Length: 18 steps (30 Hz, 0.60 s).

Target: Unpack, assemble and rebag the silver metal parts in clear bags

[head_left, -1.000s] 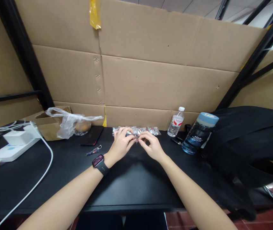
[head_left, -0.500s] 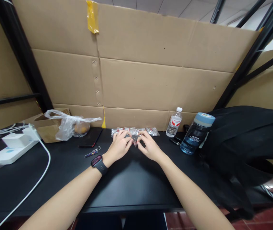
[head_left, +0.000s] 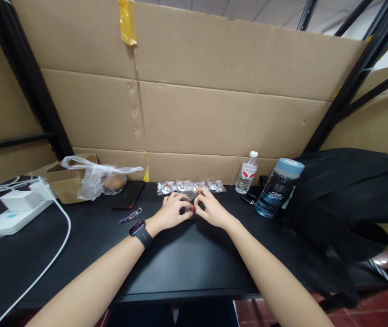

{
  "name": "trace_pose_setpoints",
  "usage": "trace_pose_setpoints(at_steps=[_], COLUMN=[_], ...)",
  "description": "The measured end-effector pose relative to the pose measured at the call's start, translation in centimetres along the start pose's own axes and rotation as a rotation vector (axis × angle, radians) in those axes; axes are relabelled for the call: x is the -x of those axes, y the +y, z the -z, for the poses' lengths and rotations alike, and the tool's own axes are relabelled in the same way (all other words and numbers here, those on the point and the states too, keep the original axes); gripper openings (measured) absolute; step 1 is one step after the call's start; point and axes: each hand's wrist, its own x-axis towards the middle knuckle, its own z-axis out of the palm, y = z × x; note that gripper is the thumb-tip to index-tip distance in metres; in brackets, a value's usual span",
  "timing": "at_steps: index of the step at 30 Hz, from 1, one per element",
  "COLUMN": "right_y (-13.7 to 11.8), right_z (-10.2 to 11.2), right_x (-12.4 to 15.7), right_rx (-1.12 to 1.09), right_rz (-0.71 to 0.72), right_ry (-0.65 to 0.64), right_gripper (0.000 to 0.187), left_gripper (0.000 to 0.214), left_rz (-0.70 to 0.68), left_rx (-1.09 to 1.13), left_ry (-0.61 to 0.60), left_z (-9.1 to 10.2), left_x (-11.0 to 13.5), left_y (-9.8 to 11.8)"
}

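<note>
My left hand (head_left: 170, 212), with a dark smartwatch (head_left: 141, 233) on its wrist, is pinched around one side of a small clear plastic packet (head_left: 190, 210). From the other side, the fingertips of my right hand (head_left: 214, 210) grip the same packet. A bit of red shows between the thumbs; fingers cover most of the packet, and its contents are too small to make out. Just beyond my hands, several similar clear packets (head_left: 216, 185) with red print and round silvery things inside lie in a row along the back of the black table (head_left: 187, 268).
Left of my hands lie a keychain (head_left: 130, 216), a dark phone (head_left: 125, 202), a tied plastic bag (head_left: 95, 179) and a white power strip (head_left: 23, 213) with a cable. At right stand a small water bottle (head_left: 247, 173), a blue-lidded bottle (head_left: 277, 190) and a black backpack (head_left: 346, 195). Cardboard (head_left: 194, 113) walls the back.
My hands have come slightly nearer and turned the packet, so the red part now shows between the thumbs. More of the row of packets behind them is visible.
</note>
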Motion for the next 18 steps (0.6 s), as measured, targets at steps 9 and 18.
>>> trace_pose_setpoints(at_steps=[9, 18], right_y=[1.0, 5.1], right_z=[0.5, 6.1], right_x=[0.0, 2.4], right_rx=[-0.022, -0.029], right_rz=[-0.012, -0.344], right_ry=[-0.120, -0.409], right_gripper=[0.004, 0.059], left_gripper=[0.029, 0.042], left_rz=[-0.038, -0.015], left_rx=[-0.044, 0.011], left_ry=[-0.052, -0.360], left_z=[1.5, 5.8], left_x=[0.0, 1.0], left_y=[-1.9, -5.7])
